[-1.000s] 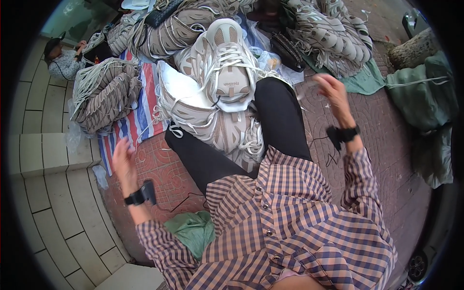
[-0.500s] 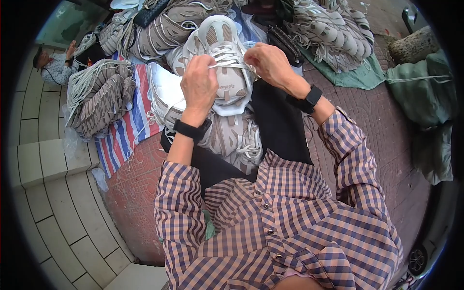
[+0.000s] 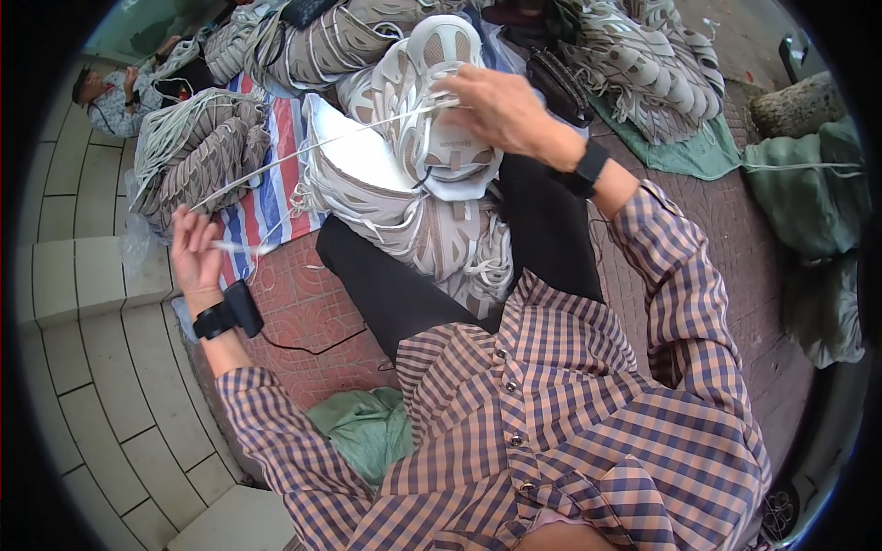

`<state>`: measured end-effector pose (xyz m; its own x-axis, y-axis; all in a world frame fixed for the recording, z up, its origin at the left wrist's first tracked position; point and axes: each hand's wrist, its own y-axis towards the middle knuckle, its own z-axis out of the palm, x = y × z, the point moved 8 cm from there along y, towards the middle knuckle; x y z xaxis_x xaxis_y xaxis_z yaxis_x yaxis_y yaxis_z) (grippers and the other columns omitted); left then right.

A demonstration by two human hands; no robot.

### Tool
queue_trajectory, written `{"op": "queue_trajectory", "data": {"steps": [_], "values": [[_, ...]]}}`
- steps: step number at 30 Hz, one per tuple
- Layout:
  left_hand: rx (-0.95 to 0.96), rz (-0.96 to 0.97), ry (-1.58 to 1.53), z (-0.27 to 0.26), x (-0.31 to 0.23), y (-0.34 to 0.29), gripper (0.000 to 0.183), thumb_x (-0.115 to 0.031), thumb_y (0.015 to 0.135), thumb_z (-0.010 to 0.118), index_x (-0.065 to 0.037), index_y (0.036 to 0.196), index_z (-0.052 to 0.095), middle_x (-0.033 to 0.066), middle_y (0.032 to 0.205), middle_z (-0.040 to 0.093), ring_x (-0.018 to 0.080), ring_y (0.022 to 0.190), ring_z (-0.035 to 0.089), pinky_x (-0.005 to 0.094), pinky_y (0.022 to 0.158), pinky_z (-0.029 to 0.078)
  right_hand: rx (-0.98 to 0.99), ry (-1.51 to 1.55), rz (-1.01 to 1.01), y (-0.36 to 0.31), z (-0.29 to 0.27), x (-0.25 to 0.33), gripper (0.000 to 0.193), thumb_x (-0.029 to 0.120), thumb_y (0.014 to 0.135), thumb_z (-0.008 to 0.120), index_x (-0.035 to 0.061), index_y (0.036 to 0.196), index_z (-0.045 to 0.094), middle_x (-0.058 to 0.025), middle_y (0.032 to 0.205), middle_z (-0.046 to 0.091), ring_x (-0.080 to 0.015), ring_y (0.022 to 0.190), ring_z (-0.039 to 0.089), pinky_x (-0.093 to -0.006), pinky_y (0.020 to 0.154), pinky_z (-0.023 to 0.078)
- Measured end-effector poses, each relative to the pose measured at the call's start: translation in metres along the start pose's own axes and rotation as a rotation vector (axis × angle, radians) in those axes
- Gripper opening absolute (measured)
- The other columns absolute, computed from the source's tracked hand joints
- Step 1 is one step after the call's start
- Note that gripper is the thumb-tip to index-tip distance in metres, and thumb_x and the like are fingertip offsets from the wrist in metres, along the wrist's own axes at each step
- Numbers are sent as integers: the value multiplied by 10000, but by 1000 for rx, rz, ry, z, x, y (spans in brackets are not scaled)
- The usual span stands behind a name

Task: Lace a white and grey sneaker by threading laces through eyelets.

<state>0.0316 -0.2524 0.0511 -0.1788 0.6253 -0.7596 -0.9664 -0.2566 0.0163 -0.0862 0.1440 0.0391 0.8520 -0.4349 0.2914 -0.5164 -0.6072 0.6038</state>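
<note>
A beige and white sneaker upper (image 3: 459, 151) lies across my lap on top of other uppers, its toe pointing away from me. My right hand (image 3: 503, 112) is over its lacing, fingers bent and pinched around the lace there. From that spot a white shoelace (image 3: 354, 130) stretches in a taut line to the left. My left hand (image 3: 196, 253), raised well out to the side, grips the far part of this lace between its fingers. A loose lace end near the left hand is blurred. Just under the upper sit more uppers (image 3: 372, 207) with white lining showing.
Bundled uppers (image 3: 197, 147) rest on a striped sheet (image 3: 276, 184) at left. Another bundle (image 3: 652, 69) lies on green cloth at far right, near green sacks (image 3: 804, 188). A seated person (image 3: 115, 96) is at far left. Tiled steps (image 3: 78, 275) border the left side.
My left hand has swung from the upper out to the left and toward me, drawing the lace out long. The right hand has shifted slightly left over the lacing.
</note>
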Motion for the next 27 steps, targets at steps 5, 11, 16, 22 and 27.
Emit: {"op": "queue_trajectory", "data": {"steps": [5, 11, 16, 22, 27], "values": [[-305, 253, 19, -66, -80, -4, 223, -33, 911, 426, 48, 1115, 467, 182, 1092, 559, 202, 964, 574, 323, 832, 479, 274, -40, 212, 20, 37, -12, 168, 189, 736, 563, 26, 732, 603, -94, 638, 570, -260, 624, 577, -366, 580, 452], [-376, 384, 105, -43, -82, 26, 313, 38, 900, 318, 88, 1198, 397, 238, 1268, 433, 296, 1162, 467, 410, 1024, 371, 198, 454, 574, 46, 46, -60, 239, 261, 654, 601, 35, 705, 662, -89, 621, 619, -202, 577, 601, -323, 566, 463], [100, 97, 917, 102, 60, 68, 316, -22, 843, 463, 89, 1139, 466, 182, 1168, 534, 244, 1147, 489, 353, 950, 433, 135, 610, 600, 54, 57, -84, 206, 226, 681, 597, 33, 707, 663, -45, 588, 608, -147, 508, 572, -271, 531, 452], [73, -61, 499, 185, 177, 38, 235, -106, 873, 555, 44, 1043, 494, 194, 1029, 602, 247, 939, 618, 298, 818, 507, 212, 873, 817, 8, 35, -44, 322, 265, 881, 539, -9, 1035, 606, -66, 821, 653, -52, 520, 544, -163, 469, 431], [54, 36, 410, 199, 204, 27, 197, -59, 867, 552, 59, 1009, 486, 195, 980, 615, 243, 887, 630, 273, 754, 522, 169, 1193, 891, -29, 35, -9, 381, 350, 894, 520, 1, 1022, 609, -69, 838, 660, -49, 504, 559, -158, 456, 428]]}}
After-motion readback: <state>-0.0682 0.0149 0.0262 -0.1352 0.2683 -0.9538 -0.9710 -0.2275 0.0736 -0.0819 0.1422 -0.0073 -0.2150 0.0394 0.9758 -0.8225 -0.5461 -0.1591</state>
